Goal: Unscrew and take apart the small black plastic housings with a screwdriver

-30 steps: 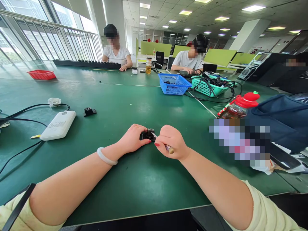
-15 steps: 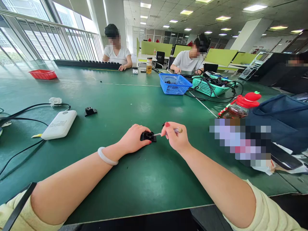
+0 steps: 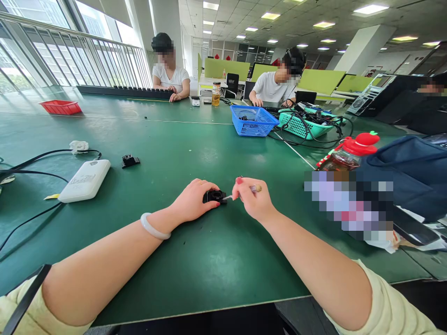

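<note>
A small black plastic part (image 3: pixel 215 196) lies on the green table in front of me. Fingers and thumb of my left hand (image 3: pixel 193 201) are closed around its left side, pinning it to the tabletop. My right hand (image 3: pixel 254 199) pinches a slim screwdriver (image 3: pixel 257 188) with a thin metal shaft and a tan-ended handle. Its tip meets the right end of the black part; the exact contact spot is too small to make out. Farther left on the table sits another black part (image 3: pixel 130 161), untouched.
To the left lie a white power bank (image 3: pixel 85 181) and black cables. Beyond stand a red tray (image 3: pixel 61 107), a blue basket (image 3: pixel 253 122) and a green basket (image 3: pixel 303 125) with tangled cables. A red-lidded bottle (image 3: pixel 349 151) and dark blue bag (image 3: pixel 408 177) are right. Two people sit opposite.
The screwdriver's tip has shifted slightly toward the black part's right end, and its handle now points more toward me. My left hand keeps its hold.
</note>
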Tool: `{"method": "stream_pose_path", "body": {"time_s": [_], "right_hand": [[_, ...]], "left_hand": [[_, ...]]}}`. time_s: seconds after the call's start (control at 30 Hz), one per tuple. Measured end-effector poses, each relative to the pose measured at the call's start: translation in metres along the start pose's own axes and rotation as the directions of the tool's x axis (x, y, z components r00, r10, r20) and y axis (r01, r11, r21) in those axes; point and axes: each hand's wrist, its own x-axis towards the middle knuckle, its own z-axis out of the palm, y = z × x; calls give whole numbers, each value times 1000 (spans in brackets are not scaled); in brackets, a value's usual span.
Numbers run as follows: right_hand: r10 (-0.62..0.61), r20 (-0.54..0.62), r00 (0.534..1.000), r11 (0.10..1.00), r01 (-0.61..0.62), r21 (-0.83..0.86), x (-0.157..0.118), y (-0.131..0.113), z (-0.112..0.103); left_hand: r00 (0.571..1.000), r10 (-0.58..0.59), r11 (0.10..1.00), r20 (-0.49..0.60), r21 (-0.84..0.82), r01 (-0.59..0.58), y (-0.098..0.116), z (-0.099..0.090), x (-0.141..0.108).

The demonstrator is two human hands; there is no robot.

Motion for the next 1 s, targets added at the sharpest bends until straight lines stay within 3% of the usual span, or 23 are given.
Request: {"method": "stream_pose_path", "body": {"time_s": [0.1, 0.27, 0.4, 0.47, 0.63, 0.73, 0.83, 0.93, 1.0], "right_hand": [[-29, 43, 999, 998, 31, -62, -1, 0, 2], [-129, -9, 992, 992, 129, -1, -4, -2, -1], [-132, 139, 981, 987, 143, -68, -3, -2, 4], [-139, 158, 978, 985, 153, -82, -3, -2, 5], [-143, -74, 987, 985, 149, 85, -5, 2, -1], [-110, -240, 964, 973, 154, 174, -5, 6, -5], [-70, -329, 942, 974, 135, 180, -3, 9, -6], [-41, -341, 939, 986, 93, 138, -1, 9, -6], [-31, -368, 929, 994, 68, 86, -1, 6, -7]], "left_hand": [[1000, 2, 1000, -2, -3, -2, 0, 0, 0], [1000, 4, 1000, 11, -16, -4, 1, -1, 0], [1000, 15, 999, -1, -37, -15, 1, 0, 0], [1000, 19, 998, -9, -55, -19, 1, -1, 0], [997, 4, 996, -80, -84, -11, 3, -3, -2], [987, -3, 998, -163, -58, -6, 5, -4, -3], [971, -102, 989, -215, 80, 122, 8, -7, -4], [954, -254, 914, -157, 283, 290, 12, -9, -7], [948, -302, 874, -105, 366, 319, 15, -11, -9]]}}
